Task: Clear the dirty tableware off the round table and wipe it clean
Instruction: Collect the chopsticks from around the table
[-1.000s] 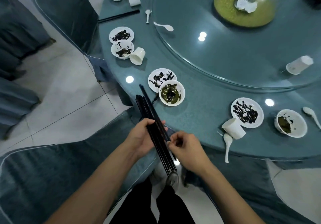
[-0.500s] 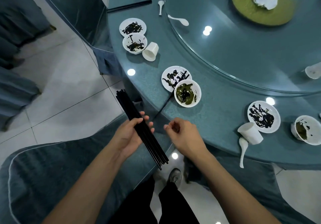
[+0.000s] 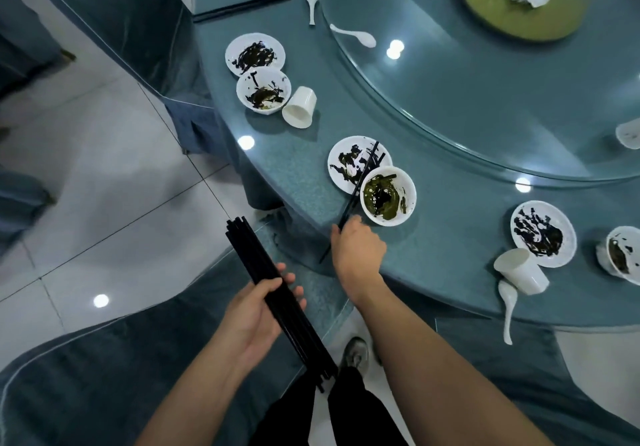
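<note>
My left hand (image 3: 254, 310) grips a bundle of black chopsticks (image 3: 252, 258) over the chair seat, below the table edge. My right hand (image 3: 358, 250) is at the edge of the round teal table (image 3: 301, 182), fingers closed on the lower end of a pair of black chopsticks (image 3: 362, 175). That pair lies across a dirty white plate (image 3: 343, 165) beside a dirty white bowl (image 3: 388, 196) with green and black residue.
More dirty plates (image 3: 255, 53), bowls (image 3: 263, 89), tipped white cups (image 3: 299, 108) and white spoons (image 3: 507, 307) ring the table edge. Another chopstick pair (image 3: 242, 6) lies at the far left. A glass turntable (image 3: 485, 99) carries a green mat (image 3: 519, 2) with crumpled tissue. Blue-covered chairs (image 3: 114, 13) flank me.
My right hand left the bundle and reached up to the chopstick pair at the table edge. My left hand kept the bundle, which swung left and lower.
</note>
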Demonstrator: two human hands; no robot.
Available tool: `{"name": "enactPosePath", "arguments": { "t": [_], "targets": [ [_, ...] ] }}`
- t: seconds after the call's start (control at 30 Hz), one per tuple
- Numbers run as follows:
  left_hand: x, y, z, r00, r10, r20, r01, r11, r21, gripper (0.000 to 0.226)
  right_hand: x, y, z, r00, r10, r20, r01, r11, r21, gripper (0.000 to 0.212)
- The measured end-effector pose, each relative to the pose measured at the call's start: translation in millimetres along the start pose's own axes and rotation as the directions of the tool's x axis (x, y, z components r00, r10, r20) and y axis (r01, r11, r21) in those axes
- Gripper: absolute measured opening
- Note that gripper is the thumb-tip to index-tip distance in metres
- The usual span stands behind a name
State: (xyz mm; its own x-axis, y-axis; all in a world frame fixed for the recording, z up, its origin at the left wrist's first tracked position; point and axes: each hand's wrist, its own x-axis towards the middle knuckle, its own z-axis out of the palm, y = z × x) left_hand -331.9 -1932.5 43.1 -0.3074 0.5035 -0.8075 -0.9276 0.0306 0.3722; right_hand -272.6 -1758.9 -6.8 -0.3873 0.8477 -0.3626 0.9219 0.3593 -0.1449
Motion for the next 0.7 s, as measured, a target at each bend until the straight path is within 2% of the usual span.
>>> {"name": "enactPosePath", "arguments": {
  "t": [0.23, 0.47, 0.7],
  "targets": [
    [-1.9, 1.7, -6.4, 1.0, -0.025, -0.005, 0.025, 1.0, 0.007, 0.024, 9.4, -7.9, -1.9, 0.997, 0.079, 0.021, -0.079, 0.997, 0.01, 0.035],
    [0.3, 1.3, -6.3, 1.0, -0.027, -0.005, 0.027, 1.0, -0.007, 0.023, 8.9, -1.5, -9.3, 0.985, 0.16, 0.056, -0.167, 0.972, 0.163, 0.031],
    [8.6, 6.6, 5.5, 1.0, -0.011, 0.003, 0.011, 1.0, -0.001, 0.02, -0.8, 18.0, -16.1, 0.997, 0.064, 0.039, -0.074, 0.92, 0.384, 0.026]
  ]
}}
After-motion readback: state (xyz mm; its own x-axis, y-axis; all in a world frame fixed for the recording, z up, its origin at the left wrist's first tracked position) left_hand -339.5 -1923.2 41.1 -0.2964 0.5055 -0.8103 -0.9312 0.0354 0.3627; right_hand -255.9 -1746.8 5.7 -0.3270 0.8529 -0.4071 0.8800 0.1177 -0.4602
